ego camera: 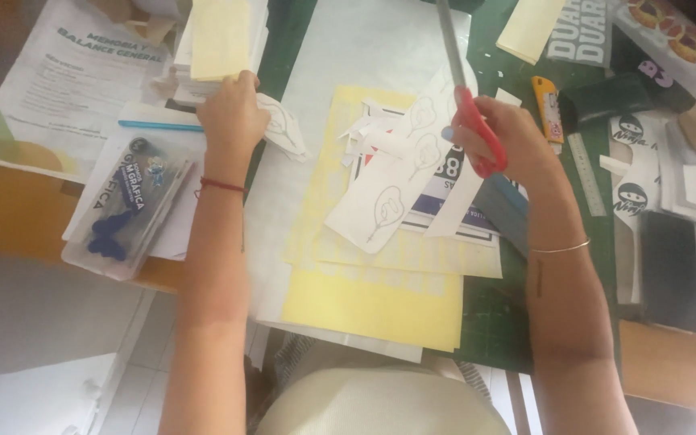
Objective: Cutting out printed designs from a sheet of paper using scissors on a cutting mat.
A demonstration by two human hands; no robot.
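While left hand [231, 113] pinches paper cutout [282, 125] — right hand [499, 137] grips scissors [470, 105].

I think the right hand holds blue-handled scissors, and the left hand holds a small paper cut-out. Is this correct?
Not quite. The head view shows that the scissors in the right hand have red handles, not blue. The rest is right: the left hand holds a small paper cut-out.

Wooden table [10, 217] under a green cutting mat [493, 322]. Directly on it: yellow sheets [364, 298], printed document [58, 89], clear plastic pouch [126, 209] (blue bits inside), steel ruler [586, 173], orange utility knife [548, 109].
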